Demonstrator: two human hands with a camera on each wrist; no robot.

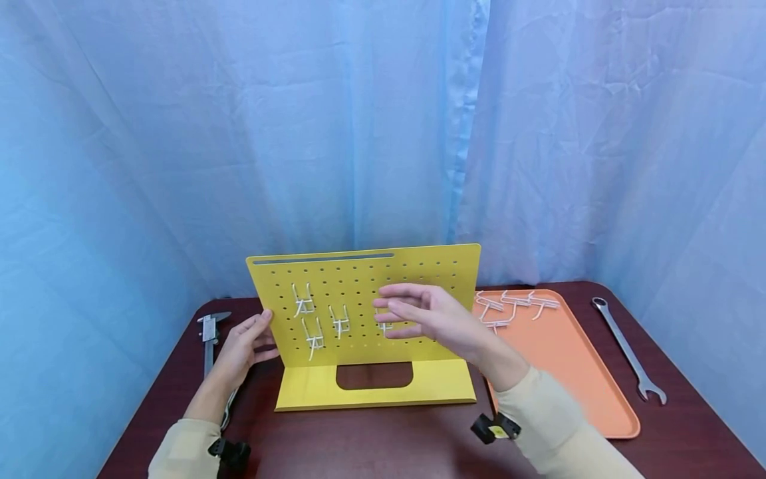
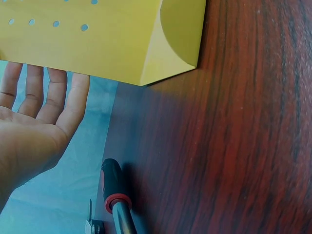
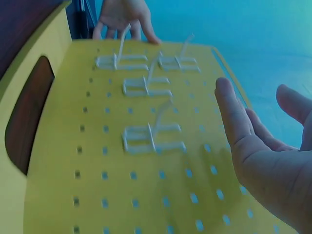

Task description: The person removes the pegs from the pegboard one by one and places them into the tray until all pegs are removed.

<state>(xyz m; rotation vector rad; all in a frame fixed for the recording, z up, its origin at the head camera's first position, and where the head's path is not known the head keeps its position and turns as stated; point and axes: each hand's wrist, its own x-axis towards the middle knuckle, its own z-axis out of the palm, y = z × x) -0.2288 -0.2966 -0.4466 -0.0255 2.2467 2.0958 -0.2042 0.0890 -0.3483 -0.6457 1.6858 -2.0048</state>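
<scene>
A yellow pegboard [image 1: 383, 382] stands upright on its base, with several white wire hooks [image 3: 151, 127] fixed in its holes. My left hand [image 1: 244, 346] holds the board's left edge, thumb at the front; in the left wrist view its fingers [image 2: 57, 92] pass behind the panel. My right hand [image 1: 439, 319] hovers before the right half of the board with fingers loosely extended and nothing in them. It partly covers one mounted hook [image 1: 383, 326] in the head view. In the right wrist view, that hand sits beside the hooks, with thumb and fingers apart.
On the right, an orange tray [image 1: 574, 372] carries several loose white hooks [image 1: 516, 301] toward its back. A combination wrench [image 1: 625, 349] lies beyond it. Left of the board are a caliper [image 1: 209, 330] and a screwdriver [image 2: 114, 183] with a black and red handle. Curtains hang behind the table.
</scene>
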